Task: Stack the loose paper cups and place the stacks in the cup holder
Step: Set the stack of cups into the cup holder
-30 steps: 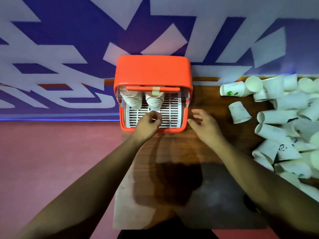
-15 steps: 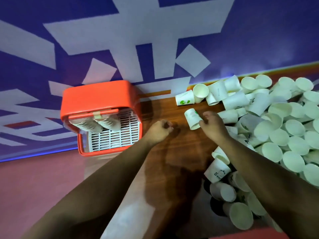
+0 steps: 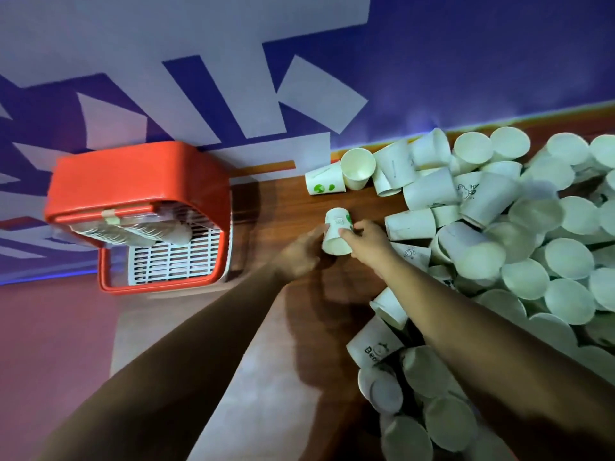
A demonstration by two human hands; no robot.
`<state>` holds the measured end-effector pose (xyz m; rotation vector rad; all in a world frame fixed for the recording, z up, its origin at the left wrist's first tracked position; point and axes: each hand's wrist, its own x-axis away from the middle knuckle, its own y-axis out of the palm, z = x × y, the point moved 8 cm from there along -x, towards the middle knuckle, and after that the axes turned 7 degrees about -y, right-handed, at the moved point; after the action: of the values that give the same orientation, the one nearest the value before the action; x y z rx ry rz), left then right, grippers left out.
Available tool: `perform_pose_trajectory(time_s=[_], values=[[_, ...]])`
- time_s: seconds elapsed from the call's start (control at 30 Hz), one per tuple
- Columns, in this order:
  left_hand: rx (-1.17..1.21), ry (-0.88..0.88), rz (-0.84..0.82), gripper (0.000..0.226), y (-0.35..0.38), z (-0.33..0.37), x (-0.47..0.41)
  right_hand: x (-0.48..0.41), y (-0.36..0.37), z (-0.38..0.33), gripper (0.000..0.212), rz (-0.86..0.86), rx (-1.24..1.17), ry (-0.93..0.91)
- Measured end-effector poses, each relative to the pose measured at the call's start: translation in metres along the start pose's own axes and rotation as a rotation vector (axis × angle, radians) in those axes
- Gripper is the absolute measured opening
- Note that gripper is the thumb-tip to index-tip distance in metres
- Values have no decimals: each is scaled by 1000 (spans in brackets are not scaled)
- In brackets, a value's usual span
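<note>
Between the holder (image 3: 139, 181) and the heap (image 3: 499, 247) of loose cups, over bare wood of the bench (image 3: 283, 201), the right hand (image 3: 366, 242) pinches one cup (image 3: 336, 237) by its side, mouth turned toward the person. The left hand (image 3: 299, 256) lies against the cup's other side, too blurred for me to say whether it grips. Stacks (image 3: 133, 231) already lie inside the red holder at the bench's left end. My worry is the heap: the right forearm runs right along its edge, and a careless swing could send cups rolling off the near side. A hard pinch might also dent the thin paper, so it would nest badly. Little writing can be read. A low cup (image 3: 374, 344) by the forearm shows "Be" and no more, a far cup (image 3: 466, 191) shows an "H" beside a small drawing, and the held cup's green print is unreadable.
</note>
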<state>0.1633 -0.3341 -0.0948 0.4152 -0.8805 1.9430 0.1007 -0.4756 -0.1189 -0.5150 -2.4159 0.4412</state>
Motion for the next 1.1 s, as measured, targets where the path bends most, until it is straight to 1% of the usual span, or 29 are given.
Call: perform_pose_trajectory(time_s=[0.1, 0.2, 0.23, 0.27, 0.33, 0.37, 0.43, 0.47, 0.53, 0.6, 0.63, 0.67, 0.73, 0.77, 0.83, 0.87, 0.9, 0.93, 1.0, 1.03, 1.1], values=[[-40, 70, 116, 79, -4, -10, 9, 8, -8, -1, 47, -20, -210, 49], [-68, 171, 299, 71, -13, 6, 25, 23, -18, -8, 48, -95, -412, 102], [-48, 179, 355, 65, -14, 12, 29, 29, -21, -10, 50, -130, -464, 112], [4, 163, 362, 60, -12, 13, 32, 35, -24, -11, 51, -158, -493, 111], [180, 130, 299, 55, -3, 15, 34, 46, -35, -11, 49, -185, -464, 63], [251, 121, 274, 57, 3, 15, 34, 51, -43, -12, 46, -185, -385, 10], [310, 117, 247, 62, 14, 20, 34, 65, -61, -14, 39, -169, -195, -85], [327, 138, 232, 63, 20, 25, 33, 72, -65, -14, 38, -182, -153, -102], [391, 152, 193, 62, 32, 30, 31, 87, -64, -12, 38, -253, -161, -93], [448, 135, 179, 62, 40, 29, 25, 95, -66, -11, 38, -259, -128, -122], [466, 125, 183, 62, 44, 29, 24, 95, -74, -12, 36, -207, -56, -178], [478, 110, 183, 62, 47, 27, 22, 96, -87, -14, 32, -116, 37, -252], [455, 82, 169, 59, 56, 22, 19, 103, -119, -17, 21, 133, 180, -421], [424, 64, 168, 59, 59, 16, 18, 111, -135, -19, 19, 272, 231, -509], [370, 30, 177, 61, 63, 4, 18, 130, -160, -21, 28, 527, 379, -639], [335, 15, 202, 64, 63, -3, 18, 136, -167, -18, 35, 621, 476, -664], [298, 5, 226, 67, 63, -10, 18, 137, -172, -12, 44, 673, 569, -652], [267, -8, 235, 69, 66, -19, 17, 136, -174, -5, 54, 682, 645, -603], [233, -25, 239, 71, 72, -26, 18, 127, -172, 16, 74, 600, 720, -479], [226, -33, 238, 71, 75, -27, 19, 123, -168, 26, 79, 549, 728, -437], [232, -39, 228, 69, 81, -27, 21, 119, -161, 38, 81, 476, 755, -411]])
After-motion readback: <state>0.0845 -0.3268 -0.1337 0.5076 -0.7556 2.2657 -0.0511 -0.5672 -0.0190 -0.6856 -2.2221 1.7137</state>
